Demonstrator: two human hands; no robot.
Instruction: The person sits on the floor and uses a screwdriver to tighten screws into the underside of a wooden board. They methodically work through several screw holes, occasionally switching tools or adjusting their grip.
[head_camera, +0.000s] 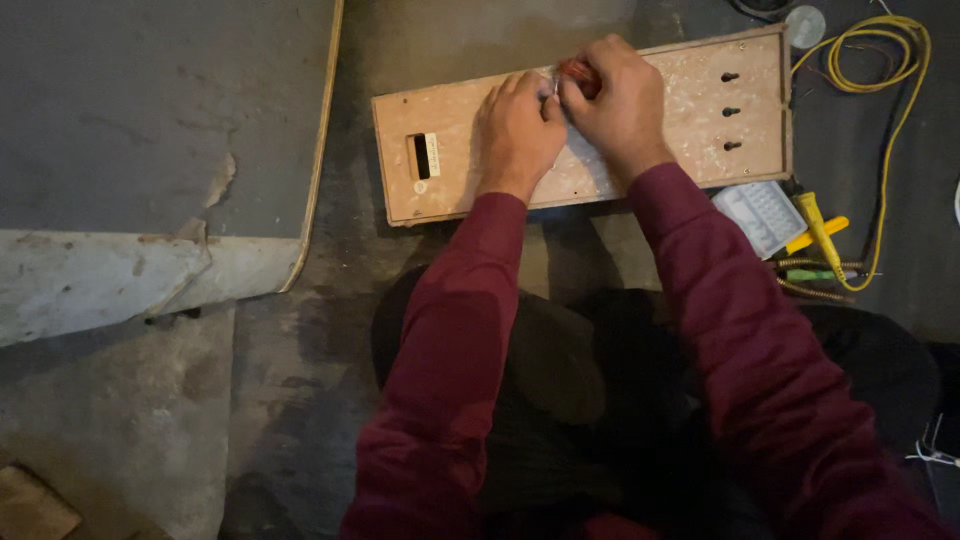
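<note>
1. Floor space lies open left of the wooden board (690, 110), bounded by a grey sheet (150, 110) with a curved edge; the right side is crowded by a yellow cable (885, 60) and yellow-handled tools (820, 228).
2. Both hands meet at the board's upper edge. The right hand (620, 105) is closed around a red-handled tool (578, 72); the left hand (515, 130) is curled beside it, knuckles touching, its hold hidden.
3. The board is flat, speckled and rectangular, with a rectangular cut-out at its left end and three small holes at its right.
</note>
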